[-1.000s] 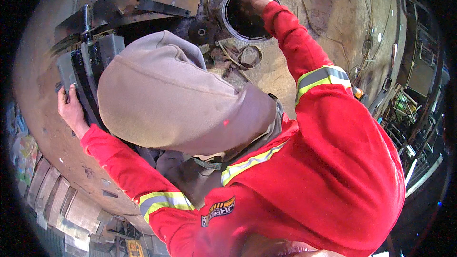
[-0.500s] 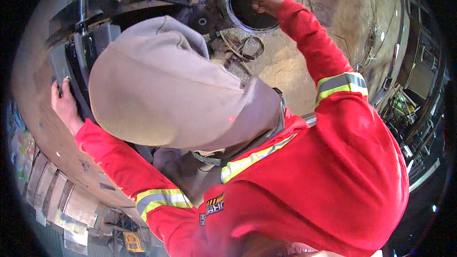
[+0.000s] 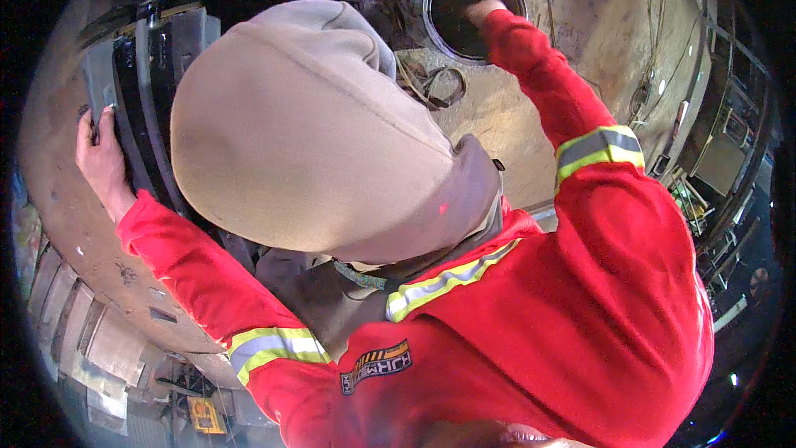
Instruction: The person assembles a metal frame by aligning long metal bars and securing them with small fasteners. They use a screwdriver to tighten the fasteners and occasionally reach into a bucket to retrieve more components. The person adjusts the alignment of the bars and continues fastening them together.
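Observation:
At the far left, my left hand rests its spread fingers on the end and edge of a grey metal piece. Dark, glossy metal bars run alongside that piece. My right arm stretches to the top, where my right hand reaches into the mouth of a round bucket with a dark inside. The fingers of that hand are lost in the bucket's shadow, and whatever they touch cannot be made out. A large bulge of beige cloth fills the middle and hides what lies beneath.
A loop of strap lies on the brown floor beside the bucket. Thin cables cross the floor at upper right. Scrap and rods lie along the right rim. Flat plates and a yellow item sit at lower left.
My right hand has gone deeper into the bucket; its curled fingers showed before and are now hidden. The bucket and beige cloth appear shifted rightward. My left hand stays at the grey metal piece.

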{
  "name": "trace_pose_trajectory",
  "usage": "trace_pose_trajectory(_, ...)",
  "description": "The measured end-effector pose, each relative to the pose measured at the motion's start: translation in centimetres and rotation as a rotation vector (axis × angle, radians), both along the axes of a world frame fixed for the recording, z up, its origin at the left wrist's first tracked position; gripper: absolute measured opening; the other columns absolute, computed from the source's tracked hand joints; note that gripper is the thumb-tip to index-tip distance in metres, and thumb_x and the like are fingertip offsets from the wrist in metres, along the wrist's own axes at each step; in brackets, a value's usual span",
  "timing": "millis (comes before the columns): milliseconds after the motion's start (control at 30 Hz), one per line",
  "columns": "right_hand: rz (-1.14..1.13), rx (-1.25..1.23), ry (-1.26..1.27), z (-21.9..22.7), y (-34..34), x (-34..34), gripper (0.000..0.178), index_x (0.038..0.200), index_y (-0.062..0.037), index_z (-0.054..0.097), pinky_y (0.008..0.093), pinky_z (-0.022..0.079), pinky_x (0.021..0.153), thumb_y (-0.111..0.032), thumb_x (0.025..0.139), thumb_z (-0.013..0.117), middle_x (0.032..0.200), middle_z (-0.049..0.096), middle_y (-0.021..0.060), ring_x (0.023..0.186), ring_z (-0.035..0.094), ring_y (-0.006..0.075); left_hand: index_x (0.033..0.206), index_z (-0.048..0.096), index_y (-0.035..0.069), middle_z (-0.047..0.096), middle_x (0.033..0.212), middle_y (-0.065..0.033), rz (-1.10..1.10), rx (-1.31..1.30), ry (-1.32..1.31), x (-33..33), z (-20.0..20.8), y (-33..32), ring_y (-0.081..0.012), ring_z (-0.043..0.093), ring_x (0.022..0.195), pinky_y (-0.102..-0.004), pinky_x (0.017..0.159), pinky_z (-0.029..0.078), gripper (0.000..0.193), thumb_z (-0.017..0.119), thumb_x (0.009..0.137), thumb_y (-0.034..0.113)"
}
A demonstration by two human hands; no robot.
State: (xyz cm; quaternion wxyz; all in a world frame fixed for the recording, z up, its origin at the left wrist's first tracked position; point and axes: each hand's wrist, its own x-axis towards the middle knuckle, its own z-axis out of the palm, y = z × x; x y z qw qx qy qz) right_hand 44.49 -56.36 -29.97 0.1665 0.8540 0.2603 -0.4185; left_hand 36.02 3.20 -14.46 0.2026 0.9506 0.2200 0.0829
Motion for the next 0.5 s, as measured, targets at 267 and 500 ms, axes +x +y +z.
trace_pose_trajectory(267, -0.845, 0.023, 0.107, 0.5, 2.5, -1.4, 0.036, 0.108, -0.0149, 0.067, 0.0381, 0.046, 0.083, -0.039, 0.083, 0.056, 0.105, 0.065, 0.0119, 0.097, 0.061, 0.0265, 0.114, 0.060, 0.000, 0.063, 0.087, -0.0053, 0.041, -0.168, -0.020, -0.4, 0.3, -0.6, -0.0095, 0.055, 0.078, -0.0230, 0.073, 0.045, 0.038, 0.067, 0.085, 0.024)
trace_pose_trajectory(500, -0.706, -0.053, 0.038, -2.0, 2.6, -2.0, 0.038, 0.110, -0.0112, 0.065, 0.0409, 0.044, 0.091, -0.036, 0.084, 0.053, 0.111, 0.062, 0.0168, 0.107, 0.057, 0.0326, 0.113, 0.061, 0.001, 0.062, 0.085, -0.0040, 0.076, -0.214, 0.020, -0.1, 0.8, -1.2, -0.0092, 0.054, 0.076, -0.0222, 0.072, 0.044, 0.037, 0.066, 0.085, 0.025)
